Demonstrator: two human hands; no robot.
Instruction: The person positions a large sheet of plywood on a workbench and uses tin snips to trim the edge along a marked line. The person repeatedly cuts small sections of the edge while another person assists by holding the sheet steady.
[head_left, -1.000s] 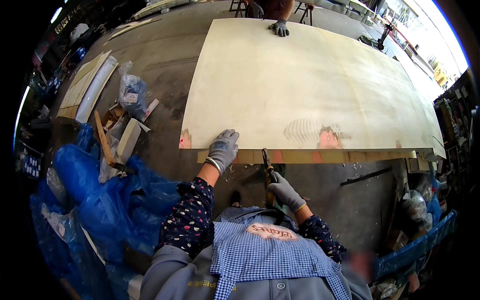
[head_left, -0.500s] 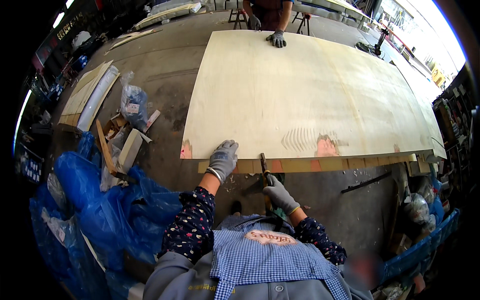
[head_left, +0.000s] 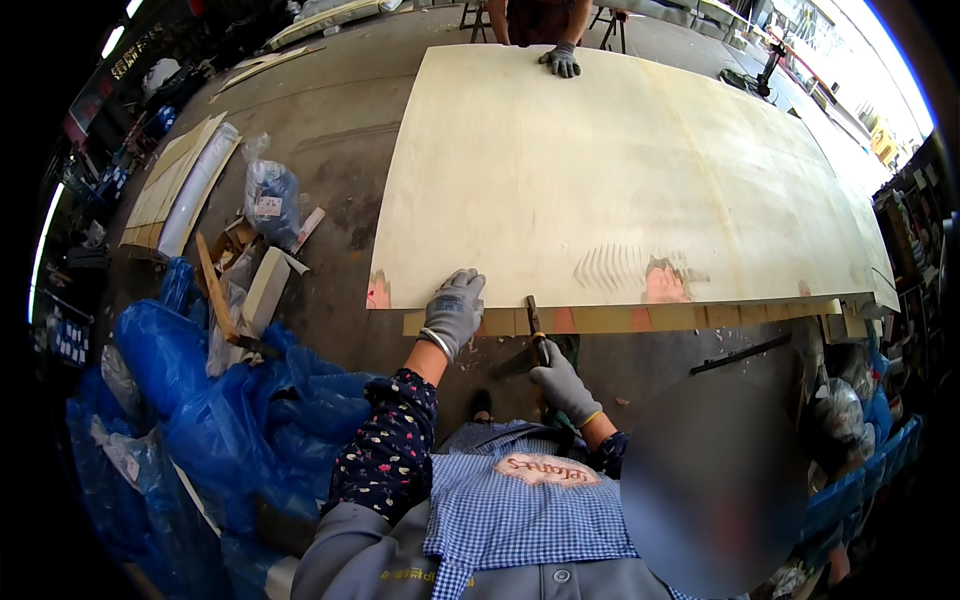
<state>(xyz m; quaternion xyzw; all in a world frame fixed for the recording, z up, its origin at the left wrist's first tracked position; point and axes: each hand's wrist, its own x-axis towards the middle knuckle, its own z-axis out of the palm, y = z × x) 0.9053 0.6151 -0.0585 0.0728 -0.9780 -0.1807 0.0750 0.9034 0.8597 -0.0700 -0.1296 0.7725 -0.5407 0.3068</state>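
A large pale plywood sheet (head_left: pixel 560 170) lies in front of me. My left hand (head_left: pixel 456 312), in a grey glove, rests on its near edge towards the left corner, fingers stretched out. My right hand (head_left: pixel 566 388), also gloved, is closed around a dark, narrow tool (head_left: pixel 534 318) with a yellowish part. The tool's tip reaches up to the sheet's near edge; its exact kind is unclear. Under that edge shows a strip of yellowish-brown blocks (head_left: pixel 640 319). Pinkish patches (head_left: pixel 664 284) and dark curved marks (head_left: pixel 608 266) show on the sheet.
Across the sheet, a co-worker's gloved hand (head_left: pixel 561 60) presses on the far edge. Blue plastic sheeting (head_left: pixel 215 400) heaps up at my left, with wood offcuts (head_left: pixel 215 290) and a filled clear bag (head_left: pixel 271 200) beyond. A dark bar (head_left: pixel 740 353) lies on the floor to the right.
The view has shifted slightly. My right hand still grips the tool at the near edge, and my left hand stays on the sheet. The co-worker's second hand no longer shows clearly.
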